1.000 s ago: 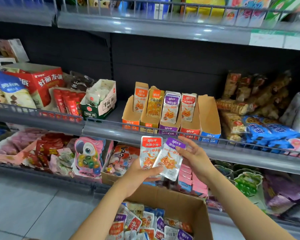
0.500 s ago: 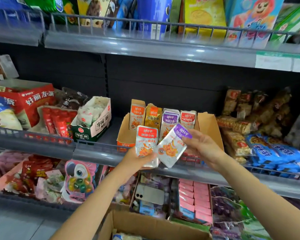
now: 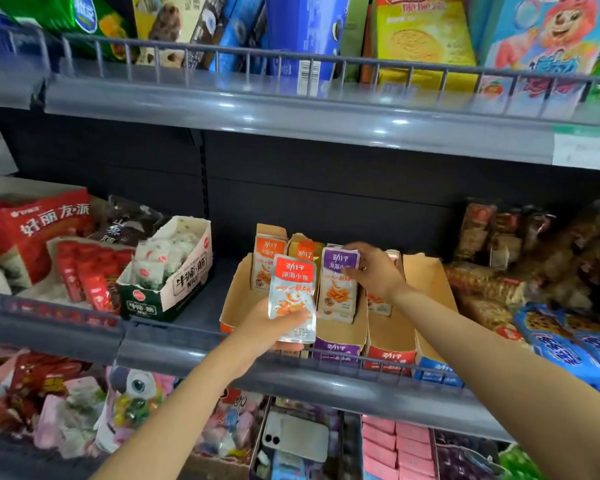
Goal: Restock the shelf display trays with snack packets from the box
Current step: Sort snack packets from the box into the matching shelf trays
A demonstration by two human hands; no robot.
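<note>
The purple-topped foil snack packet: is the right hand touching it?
Touching. The head view shows the right hand pinching the purple-topped foil snack packet near its top.

bright, lit from above | glare spots on shelf rail [image 3: 380, 131] | edges bowed + blurry | ctr sharp

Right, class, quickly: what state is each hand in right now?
Left hand: closed, holding the red-topped packet.
Right hand: closed, pinching the purple-topped packet at the purple tray.
</note>
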